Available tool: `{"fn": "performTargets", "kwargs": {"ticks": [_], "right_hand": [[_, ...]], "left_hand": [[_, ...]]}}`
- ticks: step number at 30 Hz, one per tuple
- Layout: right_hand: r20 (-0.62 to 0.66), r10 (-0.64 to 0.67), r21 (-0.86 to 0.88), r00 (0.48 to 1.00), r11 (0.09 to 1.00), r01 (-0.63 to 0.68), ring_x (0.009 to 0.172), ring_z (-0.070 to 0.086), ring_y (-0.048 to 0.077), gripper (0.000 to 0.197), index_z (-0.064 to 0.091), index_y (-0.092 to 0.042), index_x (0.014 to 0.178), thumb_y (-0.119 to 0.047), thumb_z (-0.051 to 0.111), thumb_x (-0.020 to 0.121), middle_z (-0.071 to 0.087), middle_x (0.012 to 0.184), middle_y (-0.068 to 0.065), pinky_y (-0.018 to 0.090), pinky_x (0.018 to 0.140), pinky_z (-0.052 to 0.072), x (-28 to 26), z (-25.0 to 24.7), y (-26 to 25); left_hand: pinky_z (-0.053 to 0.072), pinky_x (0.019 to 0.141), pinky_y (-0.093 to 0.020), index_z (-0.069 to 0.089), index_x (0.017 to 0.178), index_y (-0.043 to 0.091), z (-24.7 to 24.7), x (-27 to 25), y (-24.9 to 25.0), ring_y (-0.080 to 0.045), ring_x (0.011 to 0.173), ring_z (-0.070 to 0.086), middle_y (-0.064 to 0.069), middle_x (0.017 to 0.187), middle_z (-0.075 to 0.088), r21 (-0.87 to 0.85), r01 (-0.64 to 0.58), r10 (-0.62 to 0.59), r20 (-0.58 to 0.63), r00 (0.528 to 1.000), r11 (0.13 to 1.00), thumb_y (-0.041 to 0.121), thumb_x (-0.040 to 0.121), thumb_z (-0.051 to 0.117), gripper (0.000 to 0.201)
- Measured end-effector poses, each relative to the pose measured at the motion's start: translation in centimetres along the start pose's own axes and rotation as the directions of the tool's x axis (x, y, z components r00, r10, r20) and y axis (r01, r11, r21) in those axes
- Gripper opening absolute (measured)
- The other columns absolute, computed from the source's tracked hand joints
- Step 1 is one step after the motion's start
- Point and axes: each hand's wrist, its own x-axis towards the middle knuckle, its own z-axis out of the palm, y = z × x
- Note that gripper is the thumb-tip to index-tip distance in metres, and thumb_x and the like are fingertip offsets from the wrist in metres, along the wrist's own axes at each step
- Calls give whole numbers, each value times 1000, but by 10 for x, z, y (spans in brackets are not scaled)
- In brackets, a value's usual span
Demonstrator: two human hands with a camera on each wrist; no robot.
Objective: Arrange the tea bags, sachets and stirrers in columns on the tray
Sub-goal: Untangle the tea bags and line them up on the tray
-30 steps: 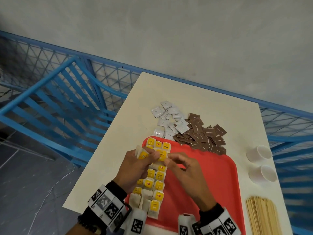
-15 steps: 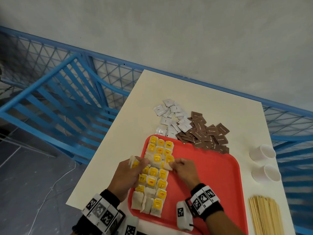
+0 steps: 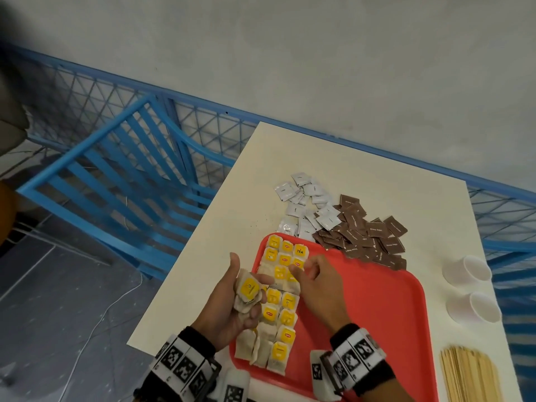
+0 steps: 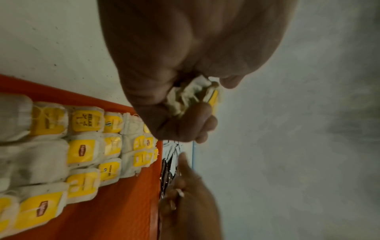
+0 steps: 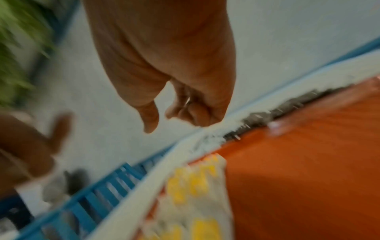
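Note:
A red tray (image 3: 377, 314) lies at the table's near edge. Yellow-tagged tea bags (image 3: 282, 303) lie in three columns along its left side, also visible in the left wrist view (image 4: 82, 151). My left hand (image 3: 249, 282) hovers over the tray's left rim, palm up, gripping a small bunch of tea bags (image 3: 250, 288), (image 4: 191, 92). My right hand (image 3: 304, 269) hangs just right of it above the columns, fingers loosely curled and empty (image 5: 164, 116). White sachets (image 3: 304, 204) and brown sachets (image 3: 365, 236) are piled beyond the tray. Wooden stirrers (image 3: 470, 372) lie at the near right.
Two white paper cups (image 3: 467, 271) (image 3: 478, 309) lie on their sides right of the tray. The tray's right half (image 5: 308, 162) is bare red. A blue metal fence (image 3: 116, 184) runs behind and left of the white table (image 3: 203, 285).
My right hand has lifted off the tea bag row it was touching. My left hand has risen slightly and turned its bunch of tea bags face up.

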Motion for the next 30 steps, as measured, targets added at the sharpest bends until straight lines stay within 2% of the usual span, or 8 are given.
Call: {"fn": "performTargets", "kwargs": {"ticks": [3, 5, 10, 14, 17, 23, 28, 30], "right_hand": [[227, -191, 113, 955, 979, 169, 58, 54, 6, 13, 65, -21, 79, -26, 76, 86, 48, 56, -13, 15, 51, 34, -26, -18, -40], [329, -231, 19, 916, 971, 238, 67, 52, 1, 10, 68, -32, 82, -34, 78, 82, 55, 70, -14, 14, 58, 36, -37, -22, -54], [281, -321, -36, 904, 938, 344, 80, 55, -15, 16, 65, -22, 76, -23, 81, 80, 56, 79, -12, 8, 65, 37, -51, -27, -64], [237, -327, 60, 915, 945, 322, 64, 55, 4, 11, 70, -22, 79, -18, 80, 81, 65, 74, -14, 10, 60, 38, -51, -32, -59], [236, -325, 105, 916, 946, 308, 64, 56, 4, 6, 72, -21, 82, -16, 76, 85, 64, 71, -18, 11, 60, 38, -48, -39, -57], [242, -312, 281, 919, 929, 241, 68, 56, 7, 6, 69, -14, 86, -14, 68, 92, 66, 75, -4, 21, 64, 45, -34, -62, -55], [376, -332, 259, 865, 934, 246, 59, 47, 1, 6, 71, -12, 90, -11, 66, 93, 57, 64, -10, 15, 58, 39, -26, -76, -61], [377, -325, 228, 867, 940, 253, 62, 52, 3, 5, 72, -15, 91, -13, 68, 92, 60, 66, -4, 19, 60, 42, -24, -75, -64]], "left_hand": [[34, 45, -21, 69, 106, 6, 6, 0, 1, -17, 48, 50, -11, 73, 57, 63, 9, -13, 53, 999, 998, 75, 89, 28, 81], [33, 46, -22, 69, 103, 10, 13, -1, -1, -17, 48, 49, -11, 72, 54, 115, -7, -2, 81, 997, 993, 74, 91, 27, 78], [30, 41, -21, 66, 95, 8, 33, -2, -7, -12, 43, 40, -5, 55, 44, 202, -95, 96, 1, 995, 975, 65, 95, 28, 69], [27, 43, -22, 66, 86, 8, 42, -1, -11, -11, 43, 36, -1, 50, 43, 327, -141, 153, -10, 988, 934, 64, 97, 27, 69], [28, 46, -26, 66, 87, 6, 44, -1, -14, -13, 45, 37, -3, 53, 44, 415, -141, 156, -2, 988, 899, 65, 97, 27, 71], [27, 45, -22, 60, 81, 10, 37, -1, -12, -12, 44, 36, -3, 56, 46, 355, -146, 144, 32, 989, 923, 60, 93, 44, 54], [32, 46, -22, 66, 117, 13, 32, -2, -1, -11, 46, 33, 1, 57, 47, 305, -257, 192, 227, 955, 917, 53, 91, 63, 48], [32, 46, -23, 67, 116, 18, 37, -2, -1, -12, 45, 33, -1, 54, 40, 366, -301, 209, 269, 940, 880, 38, 85, 75, 38]]}}
